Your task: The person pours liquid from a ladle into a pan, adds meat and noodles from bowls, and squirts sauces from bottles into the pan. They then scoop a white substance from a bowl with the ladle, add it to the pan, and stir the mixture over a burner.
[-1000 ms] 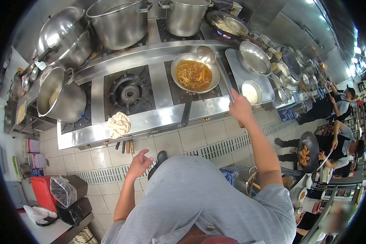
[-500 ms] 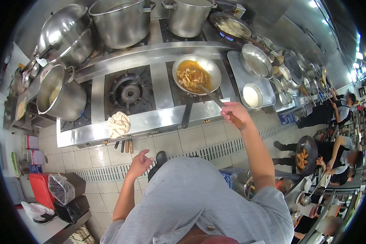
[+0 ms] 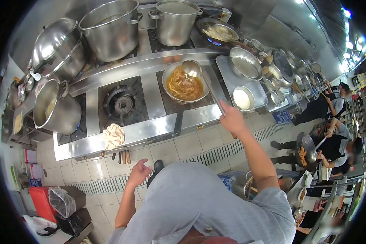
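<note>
My right hand is closed around the long handle of a ladle. The ladle's bowl is tipped over the far side of a frying pan on a burner. Brown-orange sauce with pale strips lies in that pan, whose dark handle points towards me over the stove edge. Low in front of my body, my left hand holds nothing, its fingers loosely bent and apart. Nearest to it are a crumpled cloth on the stove edge and several tool handles below it.
Left of the pan is a bare burner. Large steel pots stand behind and left. On the right, a tray holds a steel bowl of white contents. Farther right, a co-worker handles a wok.
The ladle's bowl has come up out of the sauce to the pan's far side. My right hand grips the handle differently. The camera view has shifted slightly.
</note>
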Demonstrator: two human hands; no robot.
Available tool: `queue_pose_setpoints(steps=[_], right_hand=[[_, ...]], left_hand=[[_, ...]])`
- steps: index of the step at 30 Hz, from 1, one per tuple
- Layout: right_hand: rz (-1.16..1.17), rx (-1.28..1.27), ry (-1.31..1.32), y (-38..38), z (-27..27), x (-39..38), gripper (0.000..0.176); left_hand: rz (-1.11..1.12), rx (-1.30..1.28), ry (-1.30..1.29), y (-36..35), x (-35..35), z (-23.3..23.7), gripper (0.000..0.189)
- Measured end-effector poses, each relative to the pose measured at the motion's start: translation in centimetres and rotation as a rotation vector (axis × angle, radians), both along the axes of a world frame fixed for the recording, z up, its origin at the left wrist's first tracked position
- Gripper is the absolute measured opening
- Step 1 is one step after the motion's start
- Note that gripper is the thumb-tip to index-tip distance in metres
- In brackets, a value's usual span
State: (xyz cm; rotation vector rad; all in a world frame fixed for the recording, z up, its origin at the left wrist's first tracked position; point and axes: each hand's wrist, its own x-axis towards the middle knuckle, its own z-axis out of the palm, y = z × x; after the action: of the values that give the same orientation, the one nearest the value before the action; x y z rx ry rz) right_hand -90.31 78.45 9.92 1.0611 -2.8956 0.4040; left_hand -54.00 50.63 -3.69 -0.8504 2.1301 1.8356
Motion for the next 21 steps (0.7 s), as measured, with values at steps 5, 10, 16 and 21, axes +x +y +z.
queue_pose_setpoints(steps=[5, 10, 16, 21], right_hand=[[-0.093, 0.217, -0.014, -0.8, -0.5, -0.6, 0.066], [-0.097, -0.034, -0.282, -0.6, -4.7, -1.2, 0.056], [-0.326, -0.741, -1.312, -1.5, -3.0, -1.3, 0.018], [-0.327, -0.821, -1.329, -1.3, -0.6, 0.2, 0.026]], left_hand=[[-0.040, -0.021, -0.013, -0.1, -0.3, 0.0, 0.060], [-0.050, -0.020, -0.001, -0.3, -0.3, -0.2, 0.060], [-0.064, -0.031, 0.024, -0.3, -0.3, -0.6, 0.059], [-0.066, -0.047, 0.031, -0.4, -0.1, -0.9, 0.058]])
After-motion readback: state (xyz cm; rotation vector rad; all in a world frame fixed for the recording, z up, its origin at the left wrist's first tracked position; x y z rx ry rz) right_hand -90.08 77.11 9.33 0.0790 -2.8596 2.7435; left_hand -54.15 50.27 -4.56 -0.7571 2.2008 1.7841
